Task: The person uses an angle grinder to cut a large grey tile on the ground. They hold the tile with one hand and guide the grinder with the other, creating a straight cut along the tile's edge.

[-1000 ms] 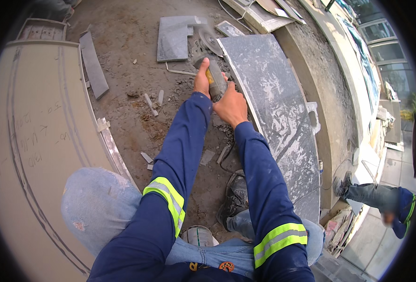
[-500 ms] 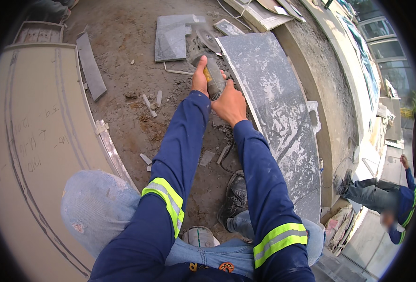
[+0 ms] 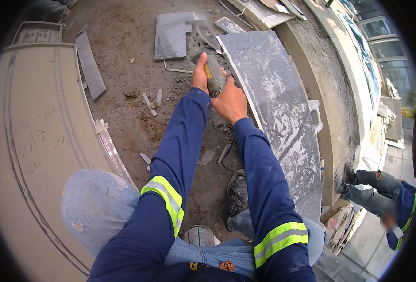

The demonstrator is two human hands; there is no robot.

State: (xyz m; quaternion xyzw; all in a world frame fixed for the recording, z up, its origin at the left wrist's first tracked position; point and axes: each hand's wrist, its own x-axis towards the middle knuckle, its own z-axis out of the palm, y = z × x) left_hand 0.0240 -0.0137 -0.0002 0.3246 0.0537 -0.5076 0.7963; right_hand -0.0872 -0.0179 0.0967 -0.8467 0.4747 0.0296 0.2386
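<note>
An angle grinder (image 3: 214,77), dusty grey with a yellow patch, is gripped in both my hands. My left hand (image 3: 199,76) wraps its body from the left, and my right hand (image 3: 231,102) holds its rear end. The disc (image 3: 208,35) is at the far end, beside the upper left corner of a long dark grey stone slab (image 3: 259,61) with white smears. I cannot tell whether the disc touches the slab's edge. Just left of the disc lies a notched grey slab (image 3: 168,40).
On the left stands a large beige panel (image 3: 43,117) with dark lines. A narrow grey strip (image 3: 90,70) and small offcuts (image 3: 149,104) lie on the dirt ground. A low concrete ledge (image 3: 327,108) runs behind the slab. Another person (image 3: 381,192) stands at the right.
The grinder and my hands have shifted very slightly. The other person at the right has changed posture, and their raised hand no longer shows.
</note>
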